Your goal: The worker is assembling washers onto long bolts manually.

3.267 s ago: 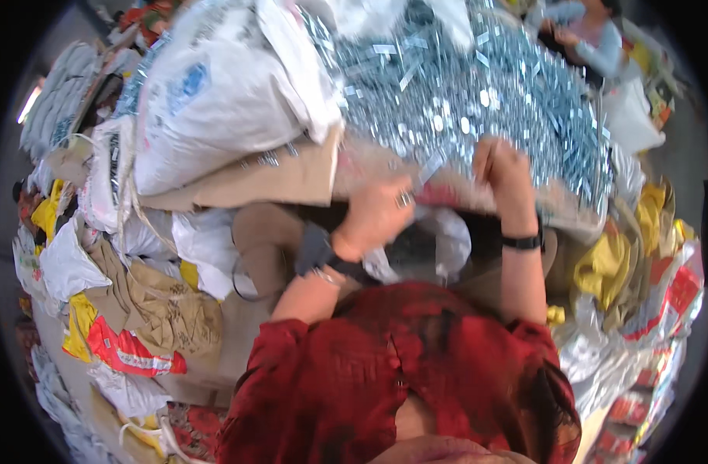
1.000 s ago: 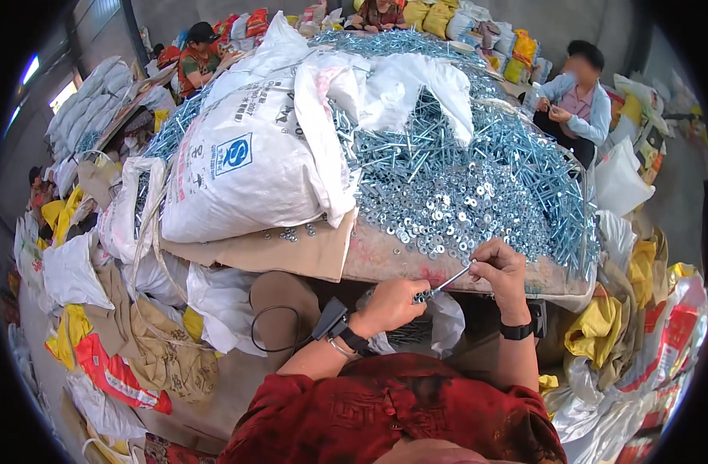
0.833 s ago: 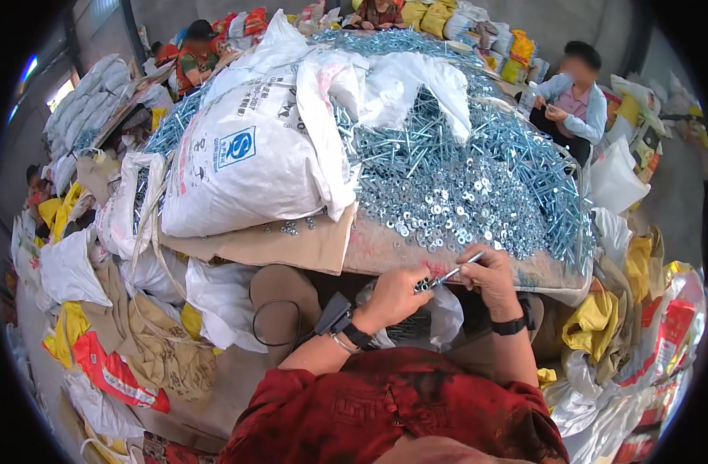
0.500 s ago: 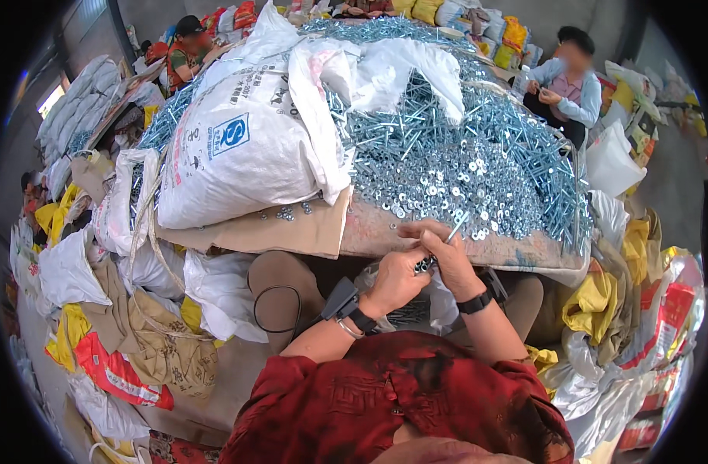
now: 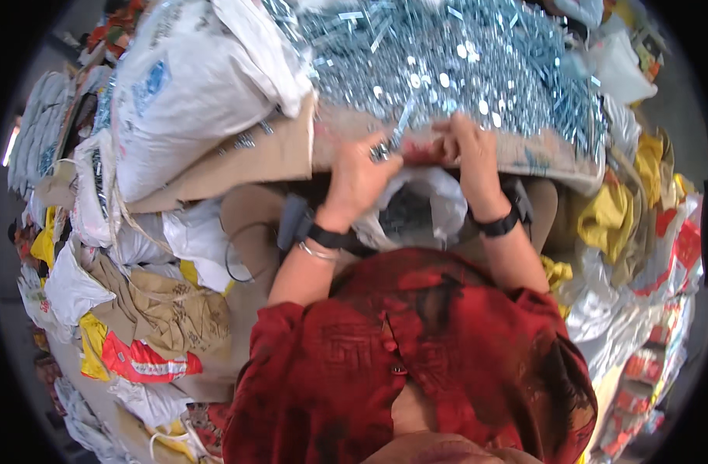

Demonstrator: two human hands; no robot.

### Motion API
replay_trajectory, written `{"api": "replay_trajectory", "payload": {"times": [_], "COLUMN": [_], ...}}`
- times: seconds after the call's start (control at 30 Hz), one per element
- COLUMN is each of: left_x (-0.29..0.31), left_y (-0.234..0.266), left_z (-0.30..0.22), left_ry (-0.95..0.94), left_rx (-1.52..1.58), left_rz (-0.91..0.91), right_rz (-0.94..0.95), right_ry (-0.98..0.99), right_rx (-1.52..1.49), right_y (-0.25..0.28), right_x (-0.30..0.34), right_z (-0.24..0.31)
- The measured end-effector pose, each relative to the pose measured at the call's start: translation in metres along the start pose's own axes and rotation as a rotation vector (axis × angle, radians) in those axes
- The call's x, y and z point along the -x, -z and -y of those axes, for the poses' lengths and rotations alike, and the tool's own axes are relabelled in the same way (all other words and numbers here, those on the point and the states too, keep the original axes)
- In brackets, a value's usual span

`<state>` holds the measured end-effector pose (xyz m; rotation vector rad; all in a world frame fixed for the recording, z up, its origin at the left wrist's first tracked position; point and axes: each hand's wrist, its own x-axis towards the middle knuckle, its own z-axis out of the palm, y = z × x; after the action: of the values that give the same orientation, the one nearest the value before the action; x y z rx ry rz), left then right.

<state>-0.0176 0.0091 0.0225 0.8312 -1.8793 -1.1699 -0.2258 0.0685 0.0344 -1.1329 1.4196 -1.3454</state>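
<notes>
The left hand (image 5: 360, 176) pinches a bolt (image 5: 404, 117), the right hand (image 5: 476, 158) curls nearby, its fingers' hold unclear to me, and blue print (image 5: 150, 85) on the sack (image 5: 199, 104) is blurred.

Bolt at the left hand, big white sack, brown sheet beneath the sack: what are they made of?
Bolt: likely metal, from its bright bluish sheen, though blurred. Sack: probably plastic; white, slightly glossy, softly creased. Sheet: seemingly cardboard; matte brown, flat, straight-edged.

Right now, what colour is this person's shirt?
Red shirt with dark patches, clearest in the head view.
</notes>
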Motion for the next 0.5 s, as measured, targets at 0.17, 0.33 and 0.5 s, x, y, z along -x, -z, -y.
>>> {"api": "replay_trajectory", "payload": {"times": [0.17,0.33,0.5], "left_x": [-0.001,0.008,0.012], "left_y": [-0.020,-0.033,-0.037], "left_z": [0.007,0.006,0.008], "left_ry": [0.066,-0.074,-0.239], "left_rx": [-0.048,-0.187,-0.394], "left_rz": [0.101,0.105,0.040], "right_rz": [-0.260,-0.048,-0.035], "right_ry": [0.360,0.186,0.225], "right_rx": [-0.105,0.112,0.129], "right_y": [-0.025,-0.010,-0.002], "right_x": [-0.007,0.003,0.009], "right_z": [-0.005,-0.002,-0.005]}}
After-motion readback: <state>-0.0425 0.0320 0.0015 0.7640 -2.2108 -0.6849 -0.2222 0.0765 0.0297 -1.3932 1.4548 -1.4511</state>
